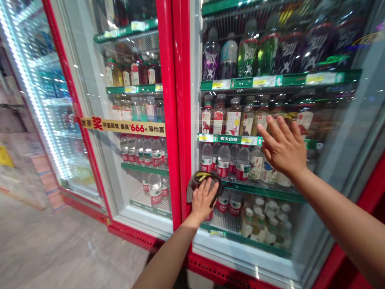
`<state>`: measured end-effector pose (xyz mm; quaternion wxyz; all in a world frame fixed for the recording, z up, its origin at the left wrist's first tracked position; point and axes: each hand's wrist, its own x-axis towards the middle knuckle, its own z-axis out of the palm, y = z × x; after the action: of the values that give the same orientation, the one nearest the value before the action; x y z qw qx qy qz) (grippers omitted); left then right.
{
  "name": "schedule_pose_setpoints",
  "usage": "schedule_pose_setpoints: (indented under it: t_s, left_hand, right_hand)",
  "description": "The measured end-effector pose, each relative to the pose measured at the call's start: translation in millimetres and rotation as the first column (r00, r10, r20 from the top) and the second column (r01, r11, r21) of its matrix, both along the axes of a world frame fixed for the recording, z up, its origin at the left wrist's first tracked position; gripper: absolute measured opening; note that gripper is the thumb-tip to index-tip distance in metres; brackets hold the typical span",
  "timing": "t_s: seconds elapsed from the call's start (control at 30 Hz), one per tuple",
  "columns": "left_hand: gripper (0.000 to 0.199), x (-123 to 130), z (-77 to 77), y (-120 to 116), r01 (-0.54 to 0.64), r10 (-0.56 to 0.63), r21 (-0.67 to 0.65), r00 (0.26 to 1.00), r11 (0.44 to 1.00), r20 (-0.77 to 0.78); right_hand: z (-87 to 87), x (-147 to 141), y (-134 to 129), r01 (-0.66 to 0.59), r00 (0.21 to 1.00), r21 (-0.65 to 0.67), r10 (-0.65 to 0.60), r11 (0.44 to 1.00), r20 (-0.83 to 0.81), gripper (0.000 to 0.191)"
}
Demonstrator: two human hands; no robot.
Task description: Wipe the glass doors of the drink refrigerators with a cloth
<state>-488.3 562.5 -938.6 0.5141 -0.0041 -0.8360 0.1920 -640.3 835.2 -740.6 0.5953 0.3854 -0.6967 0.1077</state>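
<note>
My left hand (205, 200) presses a dark cloth (207, 176) with a yellow stripe against the lower left of the right glass door (216, 249), beside its red frame. The cloth is bunched under my fingers, with its folded edge showing above and beside them. Higher up and to the right, my right hand (282, 146) is spread flat at the same door, fingers apart and holding nothing. Behind the glass near it stand tea bottles (234, 120) on a green-edged shelf. Water bottles with red labels (223, 162) stand on the shelf below.
A red door frame (180, 100) divides the two glass doors. The left door (90, 80) carries a yellow promotional strip (126, 127). Large dark and green bottles (249, 54) fill an upper shelf. Another lit cooler (54, 100) stands further left, above a grey floor (66, 249).
</note>
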Motion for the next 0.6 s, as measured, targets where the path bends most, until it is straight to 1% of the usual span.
schedule_pose_setpoints:
  t_s: [0.03, 0.07, 0.1, 0.13, 0.17, 0.2, 0.23, 0.27, 0.3, 0.33, 0.37, 0.4, 0.43, 0.47, 0.5, 0.53, 0.57, 0.6]
  left_hand:
    - [0.056, 6.3, -11.4, -4.5, 0.035, -0.034, -0.042, 0.999, 0.998, 0.040]
    - [0.054, 9.8, -13.0, -7.9, 0.066, -0.058, -0.091, 0.994, 0.994, 0.090]
    - [0.055, 10.1, -4.8, -9.5, 0.092, -0.076, -0.124, 0.989, 0.988, 0.130]
    - [0.056, 6.9, 12.2, -8.3, 0.108, -0.085, -0.140, 0.984, 0.984, 0.155]
    - [0.058, 0.6, 35.5, -4.0, 0.111, -0.086, -0.146, 0.982, 0.983, 0.169]
    - [0.061, -8.1, 62.1, 3.5, 0.121, -0.099, -0.140, 0.983, 0.983, 0.152]
    - [0.065, -18.2, 88.5, 13.8, 0.105, -0.094, -0.102, 0.989, 0.989, 0.113]
    - [0.068, -28.5, 111.3, 25.9, 0.067, -0.066, -0.032, 0.997, 0.997, 0.047]
    - [0.072, -37.7, 127.7, 38.4, 0.024, -0.023, 0.051, 0.999, 0.998, -0.028]
    - [0.075, -44.8, 136.1, 49.9, -0.010, 0.021, 0.127, 0.996, 0.992, -0.086]
    - [0.077, -49.1, 135.7, 59.1, -0.031, 0.052, 0.176, 0.991, 0.984, -0.120]
    - [0.078, -50.0, 127.3, 64.8, -0.034, 0.056, 0.180, 0.991, 0.983, -0.123]
    - [0.077, -47.7, 112.5, 66.4, -0.017, 0.030, 0.133, 0.995, 0.991, -0.093]
    - [0.074, -42.4, 94.1, 64.0, 0.018, -0.016, 0.048, 0.999, 0.999, -0.039]
    - [0.071, -35.0, 75.1, 57.9, 0.084, -0.080, -0.084, 0.996, 0.993, 0.044]
    - [0.069, -26.6, 58.7, 49.3, 0.155, -0.130, -0.209, 0.983, 0.966, 0.127]
    - [0.067, -18.5, 47.5, 39.4, 0.215, -0.164, -0.299, 0.969, 0.930, 0.186]
    - [0.067, -12.1, 43.3, 30.1, 0.253, -0.177, -0.358, 0.957, 0.899, 0.231]
  right_hand:
    - [0.5, -0.9, 0.4, -0.011, 1.000, 0.002, 0.011, 1.000, -0.004, 0.066]
    - [1.0, -1.8, 0.9, -0.024, 1.000, 0.005, 0.024, 1.000, -0.006, 0.067]
    - [1.4, -2.6, 1.4, -0.038, 0.999, 0.006, 0.038, 0.999, -0.005, 0.069]
    - [1.8, -3.3, 1.8, -0.048, 0.999, 0.008, 0.048, 0.999, -0.003, 0.072]
    - [2.1, -4.0, 2.0, -0.056, 0.998, 0.011, 0.056, 0.998, -0.002, 0.074]
    - [2.4, -4.6, 1.8, -0.058, 0.998, 0.014, 0.058, 0.998, 0.000, 0.076]
    - [2.9, -5.2, 1.3, -0.059, 0.998, 0.014, 0.059, 0.998, 0.000, 0.077]
    - [3.4, -5.8, 0.5, -0.058, 0.998, 0.014, 0.058, 0.998, 0.000, 0.078]
    - [4.1, -6.2, -0.5, -0.060, 0.998, 0.013, 0.060, 0.998, 0.001, 0.078]
    - [5.0, -6.5, -1.4, -0.065, 0.998, 0.011, 0.065, 0.998, 0.002, 0.077]
    - [5.8, -6.6, -1.8, -0.072, 0.997, 0.010, 0.072, 0.997, 0.005, 0.077]
    - [6.3, -6.4, -1.2, -0.080, 0.997, 0.013, 0.080, 0.997, 0.010, 0.075]
    - [6.1, -5.8, 0.9, -0.090, 0.996, 0.023, 0.090, 0.996, 0.016, 0.074]
    - [4.8, -4.9, 4.9, -0.100, 0.995, 0.043, 0.099, 0.994, 0.023, 0.073]
    - [2.1, -3.8, 11.2, -0.107, 0.994, 0.077, 0.105, 0.991, 0.031, 0.071]
    - [-2.3, -2.7, 20.0, -0.113, 0.993, 0.127, 0.109, 0.985, 0.038, 0.070]
    - [-8.5, -1.9, 31.1, -0.118, 0.993, 0.191, 0.112, 0.974, 0.042, 0.068]
    - [-16.3, -1.6, 44.1, -0.127, 0.992, 0.264, 0.119, 0.956, 0.045, 0.068]
